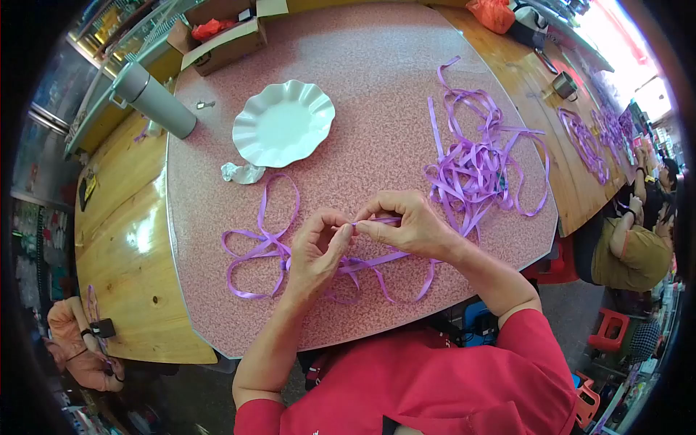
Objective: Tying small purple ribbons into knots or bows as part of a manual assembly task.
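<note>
Both hands meet over the near middle of the pink speckled table (pixel 362 54). My left hand (pixel 319 243) pinches a purple ribbon (pixel 388 258) between thumb and fingertips. Thumb to forefinger, my right hand (pixel 406 223) grips the same ribbon right beside it, fingertips almost touching. What exactly lies between the fingertips is too small to make out. Loops of the ribbon spread on the table left of my left hand, and more strands pass below both hands. A large tangled pile of purple ribbon (pixel 467 167) lies to the right, beyond my right forearm.
A white scalloped plate (pixel 283 123) sits beyond my hands, with crumpled white tissue (pixel 243 173) at its near edge. A grey flask (pixel 156 100) and an open cardboard box (pixel 225 49) stand at the far left. People work at wooden tables on both sides; a metal mug (pixel 564 85) stands at right.
</note>
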### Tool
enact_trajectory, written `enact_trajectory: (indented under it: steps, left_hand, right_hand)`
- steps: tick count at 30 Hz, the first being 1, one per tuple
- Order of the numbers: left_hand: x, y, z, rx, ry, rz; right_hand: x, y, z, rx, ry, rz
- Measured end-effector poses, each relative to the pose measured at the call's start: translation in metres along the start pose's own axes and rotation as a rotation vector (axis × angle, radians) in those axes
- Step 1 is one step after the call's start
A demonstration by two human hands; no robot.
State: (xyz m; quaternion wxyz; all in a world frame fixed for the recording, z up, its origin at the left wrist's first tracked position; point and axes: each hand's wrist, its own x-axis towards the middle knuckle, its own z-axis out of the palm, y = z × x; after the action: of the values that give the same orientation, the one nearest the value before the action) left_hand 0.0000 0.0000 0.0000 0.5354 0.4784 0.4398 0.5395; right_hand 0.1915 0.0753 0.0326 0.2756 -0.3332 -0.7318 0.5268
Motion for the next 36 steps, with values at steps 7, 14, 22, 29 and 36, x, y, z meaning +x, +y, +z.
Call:
enact_trajectory:
  steps: [7,14,22,29,36]
  left_hand:
    - [-0.001,-0.002,0.003,-0.065,0.018,-0.007]
    - [-0.001,0.000,0.003,-0.068,0.022,0.029]
    - [-0.001,0.002,0.001,0.049,0.000,0.011]
    - [0.000,0.005,0.002,-0.057,0.036,-0.033]
    - [0.003,0.003,0.001,-0.012,0.064,0.069]
  right_hand:
    - [-0.002,-0.005,0.004,-0.048,-0.025,0.057]
    - [0.001,-0.001,0.005,0.026,0.009,-0.054]
    - [-0.001,0.001,0.010,0.040,0.030,-0.028]
    - [0.002,0.011,0.009,0.123,0.037,-0.102]
    - [0.000,-0.001,0.001,0.089,-0.014,0.034]
